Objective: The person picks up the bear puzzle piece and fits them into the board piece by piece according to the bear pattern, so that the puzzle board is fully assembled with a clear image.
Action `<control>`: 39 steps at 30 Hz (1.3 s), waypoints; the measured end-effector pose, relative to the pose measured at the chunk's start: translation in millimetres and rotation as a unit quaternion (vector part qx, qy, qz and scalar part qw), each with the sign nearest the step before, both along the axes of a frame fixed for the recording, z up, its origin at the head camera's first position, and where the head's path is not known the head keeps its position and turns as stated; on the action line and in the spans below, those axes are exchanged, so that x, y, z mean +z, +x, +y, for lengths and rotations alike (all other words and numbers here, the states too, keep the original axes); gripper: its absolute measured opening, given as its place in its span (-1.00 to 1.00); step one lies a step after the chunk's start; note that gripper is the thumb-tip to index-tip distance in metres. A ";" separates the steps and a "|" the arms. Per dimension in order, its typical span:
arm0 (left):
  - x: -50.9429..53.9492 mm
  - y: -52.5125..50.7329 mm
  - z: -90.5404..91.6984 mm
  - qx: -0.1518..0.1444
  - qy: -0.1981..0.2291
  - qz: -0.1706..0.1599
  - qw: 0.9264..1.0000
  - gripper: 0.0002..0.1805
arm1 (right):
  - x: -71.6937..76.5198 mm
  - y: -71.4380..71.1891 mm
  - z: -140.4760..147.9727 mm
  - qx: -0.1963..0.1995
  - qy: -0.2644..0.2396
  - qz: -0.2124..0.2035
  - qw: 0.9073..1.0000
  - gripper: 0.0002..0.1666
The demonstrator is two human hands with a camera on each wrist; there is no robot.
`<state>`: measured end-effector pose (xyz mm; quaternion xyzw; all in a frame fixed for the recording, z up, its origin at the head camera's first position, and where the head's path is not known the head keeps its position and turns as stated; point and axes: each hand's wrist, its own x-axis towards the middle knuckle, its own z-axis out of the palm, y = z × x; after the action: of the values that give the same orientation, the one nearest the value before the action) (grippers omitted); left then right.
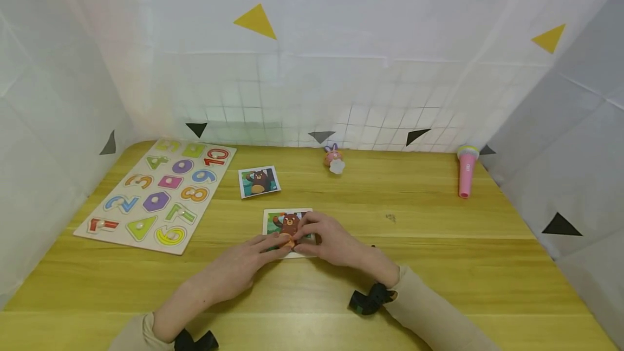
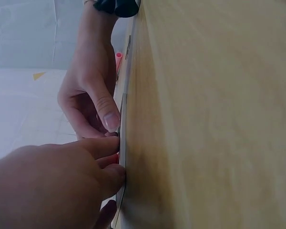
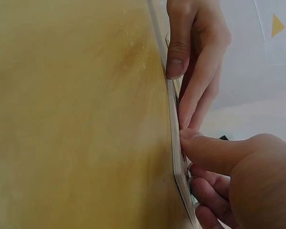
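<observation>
A small bear picture puzzle board [image 1: 271, 222] with a pale frame lies flat on the table in the head view. My left hand [image 1: 239, 265] reaches over its lower left part, fingers fairly straight, fingertips touching the bear's orange belly. From the other side my right hand [image 1: 332, 238] bends its fingers and thumb down onto the picture, close to the left fingertips. Both wrist views show the board edge-on, with the left hand [image 2: 62, 176] and right hand [image 3: 257, 176] meeting on its face. Whether a loose piece sits between the right fingertips is hidden.
Behind the puzzle lies a matching bear picture card [image 1: 258, 182]. A number and shape peg board [image 1: 156, 194] takes up the table's left side. A small pink rabbit-eared toy [image 1: 333, 159] stands at the back, and a pink toy microphone [image 1: 466, 172] lies far right.
</observation>
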<state>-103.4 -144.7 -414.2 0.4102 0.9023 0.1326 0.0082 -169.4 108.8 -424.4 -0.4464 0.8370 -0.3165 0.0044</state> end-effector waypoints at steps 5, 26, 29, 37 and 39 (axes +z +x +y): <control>-0.2 0.1 0.4 0.005 -0.004 -0.012 1.000 -0.26 | 3.6 0.4 15.6 -0.015 0.001 -0.050 0.999 -0.53; -2.4 -0.7 -1.4 0.012 -0.007 -0.016 1.000 -0.16 | -0.4 -4.8 121.3 -0.080 -0.028 -0.067 0.994 -0.58; -1.8 -0.6 -0.6 0.011 -0.005 -0.015 1.000 -0.16 | -3.0 -3.4 134.9 -0.087 -0.029 -0.074 0.993 -0.57; -1.8 -1.7 0.7 0.008 0.003 -0.005 1.000 -0.13 | -6.0 2.4 161.2 -0.065 -0.016 -0.056 0.996 -0.44; -1.7 -2.0 0.9 0.011 0.003 -0.008 1.000 -0.14 | -5.8 4.0 163.4 -0.061 -0.009 -0.047 0.997 -0.40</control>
<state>-105.4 -143.8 -415.9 0.3993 0.9062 0.1386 0.0124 -165.5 272.2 -430.2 -0.3791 0.8588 -0.3440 0.0208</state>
